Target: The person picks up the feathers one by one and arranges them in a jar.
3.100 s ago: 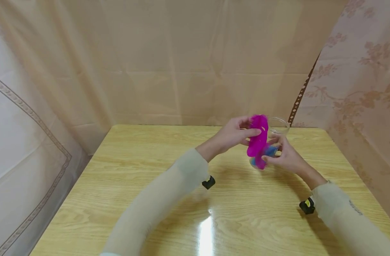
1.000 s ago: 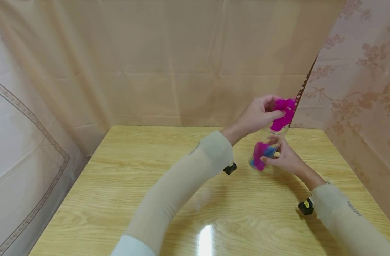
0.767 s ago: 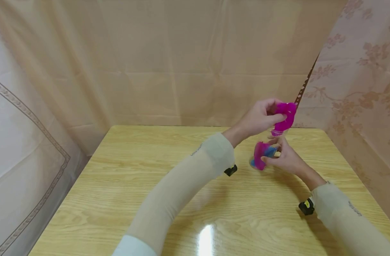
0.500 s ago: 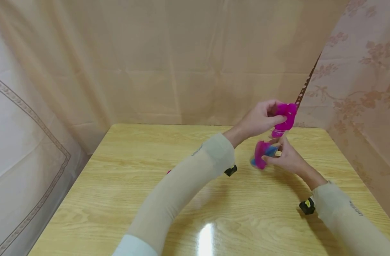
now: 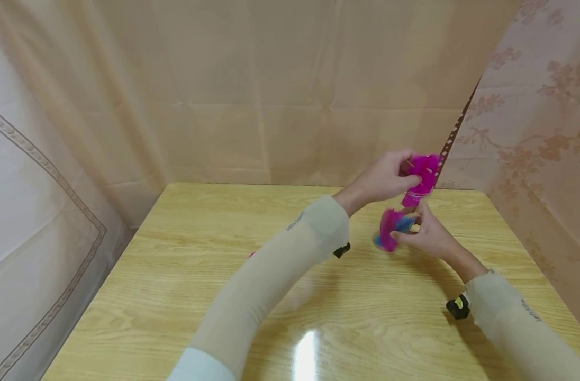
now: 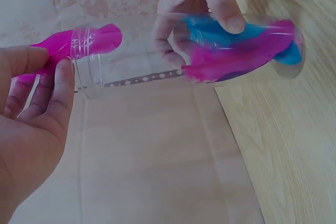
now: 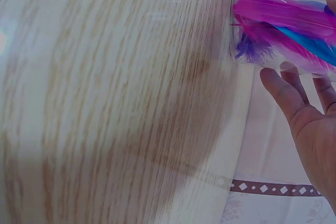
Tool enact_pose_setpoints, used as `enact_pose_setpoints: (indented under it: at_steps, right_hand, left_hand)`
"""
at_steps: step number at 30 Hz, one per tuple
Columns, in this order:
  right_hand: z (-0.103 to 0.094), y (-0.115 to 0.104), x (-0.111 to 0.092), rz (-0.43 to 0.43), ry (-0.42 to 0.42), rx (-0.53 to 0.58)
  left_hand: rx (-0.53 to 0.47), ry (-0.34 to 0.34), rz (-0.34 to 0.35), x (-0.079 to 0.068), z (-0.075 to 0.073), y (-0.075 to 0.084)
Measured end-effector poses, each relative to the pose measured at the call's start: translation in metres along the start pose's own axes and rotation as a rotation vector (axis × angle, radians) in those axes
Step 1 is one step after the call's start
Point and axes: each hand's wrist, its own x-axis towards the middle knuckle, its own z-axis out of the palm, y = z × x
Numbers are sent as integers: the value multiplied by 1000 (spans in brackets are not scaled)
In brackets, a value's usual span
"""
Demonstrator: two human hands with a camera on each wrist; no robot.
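Note:
A tall clear jar (image 6: 90, 82) stands at the right of the table. Blue, magenta and purple feathers (image 7: 283, 17) lie inside its lower part. My right hand (image 5: 430, 234) grips the jar around its side, thumb toward me. Above the mouth, my left hand (image 5: 387, 174) pinches a magenta feather (image 5: 423, 174) between thumb and fingers. In the left wrist view the lower end of that feather (image 6: 105, 38) reaches through the threaded neck into the jar, while its upper part is partly hidden by the fingers.
The wood-grain table (image 5: 185, 296) spreads to the left and front. A small magenta bit (image 5: 252, 254) shows at the edge of my left sleeve, mostly hidden behind it. A beige curtain (image 5: 214, 106) hangs behind, and a floral cloth (image 5: 547, 132) on the right.
My left hand has moved up and right from beside the jar to its mouth, then lowered the magenta feather slightly into it. The right hand stays on the jar. A magenta bit now shows by my left sleeve.

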Motion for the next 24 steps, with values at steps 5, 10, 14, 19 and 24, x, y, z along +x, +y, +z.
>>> enact_pose_setpoints:
  at_steps: [5, 10, 14, 19, 24]
  right_hand:
    - [0, -2, -1, -3, -1, 14]
    - [0, -3, -1, -8, 0, 13]
    - [0, -2, -1, 2, -2, 1]
    - [0, 0, -1, 14, -8, -17]
    - [-2, 0, 0, 16, -9, -18]
  left_hand:
    - [48, -18, -10, 3, 0, 2]
    - [47, -22, -6, 2, -1, 4]
    - [57, -6, -22, 1, -2, 6]
    - [64, 5, -30, 0, -3, 4]
    - [64, -5, -29, 0, -3, 4]
